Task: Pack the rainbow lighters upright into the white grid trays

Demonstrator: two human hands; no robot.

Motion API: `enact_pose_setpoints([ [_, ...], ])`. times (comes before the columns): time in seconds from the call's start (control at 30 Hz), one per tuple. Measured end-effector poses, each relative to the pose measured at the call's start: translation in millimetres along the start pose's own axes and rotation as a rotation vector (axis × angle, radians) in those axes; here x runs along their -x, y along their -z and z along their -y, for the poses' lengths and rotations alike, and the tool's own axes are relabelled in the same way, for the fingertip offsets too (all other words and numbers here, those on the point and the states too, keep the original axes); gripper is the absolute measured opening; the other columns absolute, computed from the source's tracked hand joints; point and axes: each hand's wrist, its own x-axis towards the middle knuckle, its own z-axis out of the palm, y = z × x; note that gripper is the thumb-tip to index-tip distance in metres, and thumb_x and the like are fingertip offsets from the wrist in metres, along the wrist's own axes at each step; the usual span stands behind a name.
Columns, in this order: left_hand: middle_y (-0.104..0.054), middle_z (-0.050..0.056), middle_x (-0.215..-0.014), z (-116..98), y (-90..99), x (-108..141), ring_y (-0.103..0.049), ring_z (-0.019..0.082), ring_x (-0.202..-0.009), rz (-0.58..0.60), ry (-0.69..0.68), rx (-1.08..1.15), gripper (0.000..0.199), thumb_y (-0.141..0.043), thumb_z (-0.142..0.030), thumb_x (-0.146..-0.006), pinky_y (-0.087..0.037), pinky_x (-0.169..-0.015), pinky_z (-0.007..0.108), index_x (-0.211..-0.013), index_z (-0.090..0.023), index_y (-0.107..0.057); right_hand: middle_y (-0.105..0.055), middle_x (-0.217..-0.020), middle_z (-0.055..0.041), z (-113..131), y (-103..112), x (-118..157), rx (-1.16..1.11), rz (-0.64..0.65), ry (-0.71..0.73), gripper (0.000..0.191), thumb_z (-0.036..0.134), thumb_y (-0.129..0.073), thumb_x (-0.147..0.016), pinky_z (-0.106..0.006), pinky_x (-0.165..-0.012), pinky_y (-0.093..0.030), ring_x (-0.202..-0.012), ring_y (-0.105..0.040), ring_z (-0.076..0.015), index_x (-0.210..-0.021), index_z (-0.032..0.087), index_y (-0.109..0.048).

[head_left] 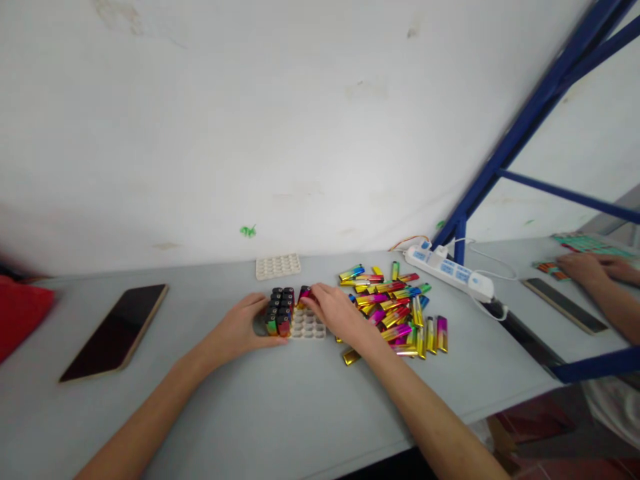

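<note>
A white plastic tray of round-cornered pockets [309, 327] lies on the table before me. Two columns of upright lighters with black tops [281, 303] fill its left side. My left hand [246, 327] curves around that side, thumb along the front edge and fingers at the back left, gripping the tray. At the back of the third column, my right hand [327, 308] has its fingers closed on one upright lighter [303, 292]. Whether that lighter is fully seated in its pocket is hidden. Right of the tray lies a loose heap of shiny multicoloured lighters [395, 303], partly under my right forearm.
A second white tray [278, 266] lies near the wall. At left are a dark phone-like slab [115, 330] and something red [23, 310]. A power strip [450, 272] with cables and a blue metal frame [480, 190] stand right. Beyond it, another person's hands [593, 267] work.
</note>
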Motion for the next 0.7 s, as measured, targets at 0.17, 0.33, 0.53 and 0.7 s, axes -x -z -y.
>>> enact_pose_setpoints([
  [0.17, -0.084, 0.015, -0.126, 2, -1.0, 0, -0.079, 0.043, -0.122, 0.013, 0.009, 0.006, 0.062, -0.099, -0.068, -0.07, -0.065, -0.114, 0.055, -0.109, -0.023, -0.083, -0.083, -0.11, -0.0109, 6, 0, -1, 0.021, 0.028, 0.012, 0.018, 0.034, -0.069, -0.122, -0.032, -0.087, -0.053, -0.099, -0.078, -0.024, -0.116, 0.019, -0.078],
  [0.33, -0.085, 0.016, -0.124, 3, -2.0, 0, -0.08, 0.045, -0.121, -0.01, 0.011, -0.004, 0.061, -0.099, -0.068, -0.068, -0.066, -0.112, 0.055, -0.11, -0.026, -0.084, -0.084, -0.116, -0.0111, -19, 14, 9, -0.024, 0.021, -0.016, 0.022, 0.028, -0.075, -0.118, -0.036, -0.097, -0.057, -0.105, -0.08, -0.0267, -0.136, 0.018, -0.078],
  [0.53, -0.085, 0.017, -0.122, -2, -2.4, 0, -0.08, 0.047, -0.119, -0.006, 0.005, -0.008, 0.06, -0.098, -0.069, -0.07, -0.067, -0.109, 0.058, -0.107, -0.024, -0.084, -0.083, -0.127, -0.0152, -87, 48, 20, 0.089, -0.042, -0.247, 0.013, 0.019, -0.078, -0.112, -0.04, -0.112, -0.056, -0.124, -0.077, -0.0306, -0.122, 0.018, -0.086],
  [0.7, -0.085, 0.015, -0.12, -4, -4.2, 0, -0.081, 0.044, -0.118, -0.015, -0.024, -0.021, 0.06, -0.097, -0.073, -0.071, -0.068, -0.108, 0.055, -0.103, -0.025, -0.082, -0.085, -0.125, -0.0149, -105, 58, 7, 0.142, 0.132, -0.283, 0.013, 0.022, -0.082, -0.109, -0.035, -0.104, -0.057, -0.115, -0.08, -0.0289, -0.119, 0.018, -0.088],
])
